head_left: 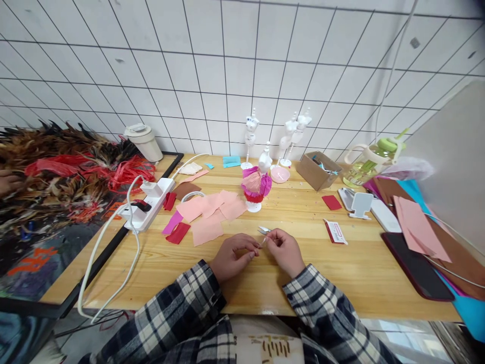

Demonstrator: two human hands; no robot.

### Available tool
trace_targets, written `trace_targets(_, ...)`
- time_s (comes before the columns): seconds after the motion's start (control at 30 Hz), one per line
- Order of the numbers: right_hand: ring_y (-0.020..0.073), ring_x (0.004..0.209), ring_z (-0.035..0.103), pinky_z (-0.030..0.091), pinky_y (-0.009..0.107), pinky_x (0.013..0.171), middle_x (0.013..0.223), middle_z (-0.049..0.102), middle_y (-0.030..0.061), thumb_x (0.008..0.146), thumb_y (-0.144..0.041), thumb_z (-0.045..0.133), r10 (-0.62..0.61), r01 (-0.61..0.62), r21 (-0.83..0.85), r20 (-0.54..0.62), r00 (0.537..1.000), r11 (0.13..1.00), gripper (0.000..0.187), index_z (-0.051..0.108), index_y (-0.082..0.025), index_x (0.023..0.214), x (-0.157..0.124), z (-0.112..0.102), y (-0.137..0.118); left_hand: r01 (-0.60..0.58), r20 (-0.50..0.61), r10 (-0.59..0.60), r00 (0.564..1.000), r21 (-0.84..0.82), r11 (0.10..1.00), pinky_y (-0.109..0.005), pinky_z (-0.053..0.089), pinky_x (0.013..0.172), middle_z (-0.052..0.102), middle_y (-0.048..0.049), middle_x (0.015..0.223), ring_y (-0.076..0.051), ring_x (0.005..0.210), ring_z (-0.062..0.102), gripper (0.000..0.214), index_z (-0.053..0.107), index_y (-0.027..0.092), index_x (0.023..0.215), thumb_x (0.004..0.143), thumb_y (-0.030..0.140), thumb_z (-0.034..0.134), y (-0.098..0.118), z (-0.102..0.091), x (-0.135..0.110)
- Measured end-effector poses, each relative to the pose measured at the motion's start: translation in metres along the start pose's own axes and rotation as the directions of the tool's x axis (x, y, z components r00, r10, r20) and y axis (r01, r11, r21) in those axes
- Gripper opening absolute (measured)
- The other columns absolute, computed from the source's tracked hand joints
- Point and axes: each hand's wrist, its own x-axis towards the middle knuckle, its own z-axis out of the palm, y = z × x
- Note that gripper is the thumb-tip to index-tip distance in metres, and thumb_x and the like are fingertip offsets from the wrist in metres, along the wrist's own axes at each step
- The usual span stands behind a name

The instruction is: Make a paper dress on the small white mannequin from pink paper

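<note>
My left hand [235, 257] and my right hand [285, 251] meet near the front of the wooden table, fingertips pinched. A thin pale strand [262, 243] runs between them; its exact kind is too small to tell. Just beyond my right fingers lies a small pair of scissors [264, 230], partly covered by that hand. Farther back stands a small white dress form [265, 158] wearing a ruffled skirt [257, 183] of pink, magenta and red paper. Peach paper pieces [207, 230] are spread to the left, with a dark red piece [178, 233] beside them.
A white power strip [150, 205] with looping cables is at left, before a feather pile [76, 172] and another person's hand [8, 183]. Bare dress forms [250, 132], a cardboard box [317, 171] and a bottle [373, 162] line the back. A phone [417, 265] lies right.
</note>
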Motion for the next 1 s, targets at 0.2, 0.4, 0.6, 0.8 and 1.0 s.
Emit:
trace_targets(0.2, 0.0105, 0.047, 0.045, 0.036, 0.022, 0.046, 0.053, 0.053, -0.0034, 0.072, -0.033, 0.058, 0.047, -0.048, 0.001, -0.141, 0.989, 0.999, 0.016, 0.058, -0.017, 0.068, 0.011, -0.028, 0.012, 0.002, 0.066, 0.013, 0.998, -0.217, 0.976, -0.039, 0.049, 0.09, 0.072, -0.0127, 0.095, -0.023, 0.099, 0.064, 0.022, 0.068, 0.016, 0.077, 0.086, 0.034, 0.059, 0.0, -0.004, -0.001)
trace_targets(0.4, 0.0113, 0.044, 0.056, 0.036, 0.019, 0.033, 0.08, 0.071, 0.0022, 0.074, -0.037, 0.054, 0.281, -0.152, 0.526, -0.173, 0.944, 0.837, 0.02, 0.041, -0.023, 0.08, 0.019, -0.088, 0.012, -0.001, 0.117, 0.021, 0.993, -0.164, 0.986, -0.044, 0.046, 0.096, 0.074, -0.0125, 0.096, -0.025, 0.107, 0.061, 0.022, 0.068, 0.017, 0.076, 0.087, 0.034, 0.058, -0.006, -0.004, -0.002)
trace_targets(0.6, 0.0079, 0.048, 0.057, 0.048, 0.018, 0.044, 0.07, 0.068, -0.0016, 0.063, -0.03, 0.074, 0.037, 0.276, 0.53, -0.505, 0.862, 0.802, 0.037, 0.04, -0.022, 0.074, 0.07, -0.164, -0.03, -0.042, 0.168, 0.05, 0.985, -0.054, 0.998, -0.043, 0.045, 0.097, 0.074, -0.0098, 0.097, -0.023, 0.108, 0.061, 0.018, 0.069, 0.019, 0.079, 0.087, 0.03, 0.057, -0.014, -0.004, -0.001)
trace_targets(0.8, 0.0149, 0.099, 0.064, 0.049, 0.032, 0.083, 0.111, 0.063, 0.0138, 0.092, -0.033, 0.034, -0.455, 0.34, -0.303, -0.637, 0.623, 0.89, 0.034, 0.059, -0.017, 0.11, 0.166, -0.208, -0.046, -0.065, 0.149, 0.067, 0.987, -0.018, 0.998, -0.043, 0.046, 0.096, 0.074, -0.0106, 0.096, -0.024, 0.107, 0.061, 0.018, 0.068, 0.019, 0.08, 0.087, 0.03, 0.057, -0.019, -0.002, 0.0)
trace_targets(1.0, 0.0275, 0.107, 0.058, 0.042, 0.045, 0.091, 0.112, 0.068, 0.0135, 0.081, -0.015, 0.05, -0.263, 0.015, -0.569, -0.356, 0.897, 0.822, 0.034, 0.07, -0.018, 0.107, 0.224, -0.222, 0.004, -0.036, 0.14, 0.035, 0.99, 0.006, 0.999, -0.042, 0.046, 0.096, 0.074, -0.0106, 0.093, -0.024, 0.105, 0.062, 0.022, 0.069, 0.019, 0.078, 0.086, 0.033, 0.055, -0.017, -0.003, 0.0)
